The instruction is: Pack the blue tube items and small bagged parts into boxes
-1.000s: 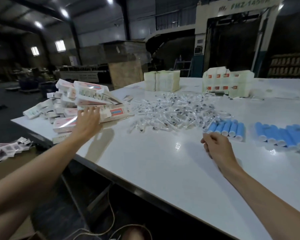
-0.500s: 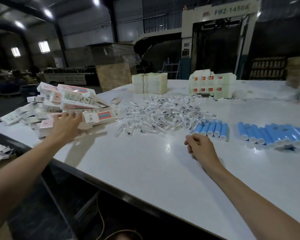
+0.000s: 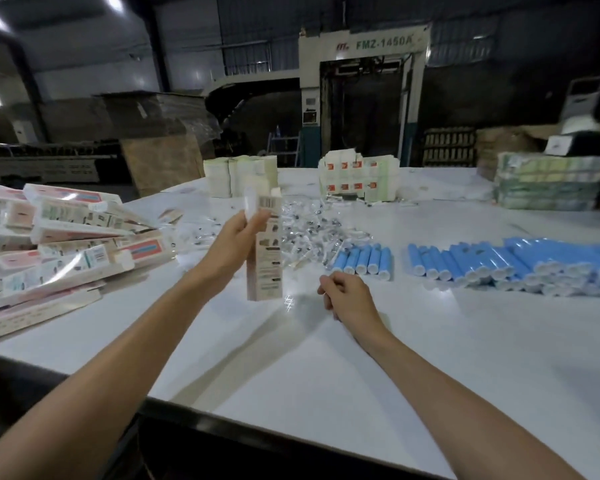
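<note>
White card with brown print: that is the long box (image 3: 264,258) you hold in your left hand (image 3: 236,237). Your fingers and thumb are wrapped round its upper part, just below the barcode. Its long axis stands almost upright, the barcode end pointing up and the other end hanging clear of the worktop (image 3: 326,368), over the middle of it. The top end looks open, with pale flaps standing up, though blur hides the detail.

Your right hand (image 3: 347,296) rests on the worktop just right of the box, fingers curled under the palm; you cannot tell whether they hold anything.

The pile of boxes (image 3: 66,237) lies heaped along the left edge, most of them flat with their long axes running left to right. The small bagged parts (image 3: 309,226) are scattered beyond your hands, toward the far edge. A short row of blue tubes (image 3: 364,259) lies side by side just past your right hand, white ends toward you. The bigger heap of blue tubes (image 3: 516,265) spreads toward the right edge, pointing the same way.
</note>
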`<move>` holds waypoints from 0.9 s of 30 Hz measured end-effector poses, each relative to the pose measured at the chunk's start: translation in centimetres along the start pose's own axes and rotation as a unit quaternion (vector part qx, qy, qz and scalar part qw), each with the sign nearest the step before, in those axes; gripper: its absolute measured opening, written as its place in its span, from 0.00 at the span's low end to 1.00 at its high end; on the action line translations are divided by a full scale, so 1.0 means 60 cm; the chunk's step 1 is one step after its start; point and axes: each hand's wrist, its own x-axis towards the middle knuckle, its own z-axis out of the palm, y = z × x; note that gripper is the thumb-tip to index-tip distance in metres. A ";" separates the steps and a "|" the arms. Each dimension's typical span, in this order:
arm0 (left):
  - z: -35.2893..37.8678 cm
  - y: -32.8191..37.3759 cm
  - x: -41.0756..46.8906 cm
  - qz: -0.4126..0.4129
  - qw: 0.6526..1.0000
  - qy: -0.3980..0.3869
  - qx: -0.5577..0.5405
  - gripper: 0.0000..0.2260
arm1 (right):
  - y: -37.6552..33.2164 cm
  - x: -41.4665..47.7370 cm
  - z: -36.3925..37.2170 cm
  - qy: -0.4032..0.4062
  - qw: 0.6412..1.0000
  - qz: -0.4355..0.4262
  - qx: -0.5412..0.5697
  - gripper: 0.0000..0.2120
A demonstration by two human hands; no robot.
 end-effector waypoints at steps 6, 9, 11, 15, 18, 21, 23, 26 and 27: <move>0.176 -0.021 0.014 -0.082 0.977 -0.022 -0.196 0.17 | -0.015 -0.002 -0.012 0.100 0.991 0.009 -0.090 0.10; 0.204 -0.049 0.012 -0.130 0.948 0.002 -0.289 0.20 | -0.016 0.014 -0.046 0.186 0.969 0.026 -0.159 0.05; 0.213 -0.073 0.007 -0.160 0.935 -0.004 -0.315 0.20 | -0.012 0.037 -0.076 0.172 0.956 0.024 -0.237 0.09; 0.218 -0.100 0.001 -0.188 0.918 -0.023 -0.350 0.20 | 0.005 0.075 -0.122 0.043 0.914 0.028 -0.402 0.27; 0.213 -0.097 -0.004 -0.180 0.902 -0.027 -0.393 0.18 | 0.022 0.084 -0.140 -0.007 0.898 0.039 -0.439 0.24; 0.215 -0.094 -0.008 -0.171 0.903 -0.047 -0.390 0.17 | 0.031 0.075 -0.142 -0.011 0.885 0.020 -0.466 0.18; 0.215 -0.090 -0.009 -0.167 0.906 -0.057 -0.385 0.18 | 0.030 0.064 -0.140 0.018 0.881 -0.005 -0.472 0.15; 0.212 -0.086 -0.010 -0.151 0.911 -0.071 -0.377 0.19 | 0.019 0.045 -0.136 0.025 0.838 -0.019 -0.545 0.11; 0.211 -0.085 -0.010 -0.140 0.918 -0.076 -0.363 0.19 | 0.012 0.036 -0.134 0.024 0.805 -0.021 -0.592 0.09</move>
